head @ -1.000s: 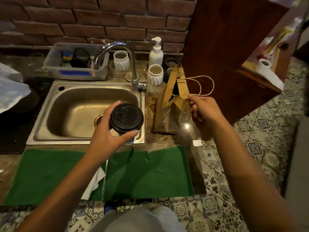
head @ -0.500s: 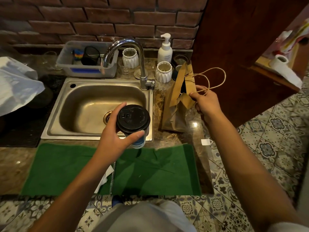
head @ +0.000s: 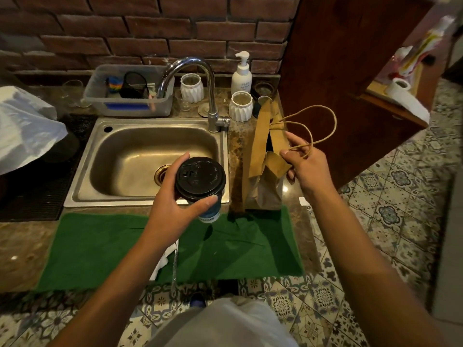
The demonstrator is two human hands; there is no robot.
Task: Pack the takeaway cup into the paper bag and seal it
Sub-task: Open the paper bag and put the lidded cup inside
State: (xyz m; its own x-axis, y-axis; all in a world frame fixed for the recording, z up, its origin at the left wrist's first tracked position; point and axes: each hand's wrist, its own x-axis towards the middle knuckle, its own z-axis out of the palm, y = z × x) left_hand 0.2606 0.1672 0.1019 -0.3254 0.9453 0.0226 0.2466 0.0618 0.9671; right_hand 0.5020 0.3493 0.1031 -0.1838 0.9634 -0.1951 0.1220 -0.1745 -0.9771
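Note:
A takeaway cup (head: 200,180) with a black lid and a blue-and-white body is held upright in my left hand (head: 172,204), above the sink's front right corner. To its right a brown paper bag (head: 264,169) stands on the counter, its mouth partly open and its top flaps creased. My right hand (head: 304,164) grips the bag's right edge and its twine handles (head: 315,126), which loop up and to the right. The cup is left of the bag, apart from it.
A steel sink (head: 150,156) with a curved tap (head: 200,81) fills the middle. Behind stand two white ribbed pots (head: 241,106), a soap pump bottle (head: 241,73) and a plastic tub (head: 130,91). A green cloth (head: 112,246) covers the counter's front. A wooden cabinet (head: 345,71) rises at right.
The view has shifted so the scene sits further right and lower. My left hand has carried the cup slightly nearer the bag. My right hand keeps hold of the bag's edge and handles.

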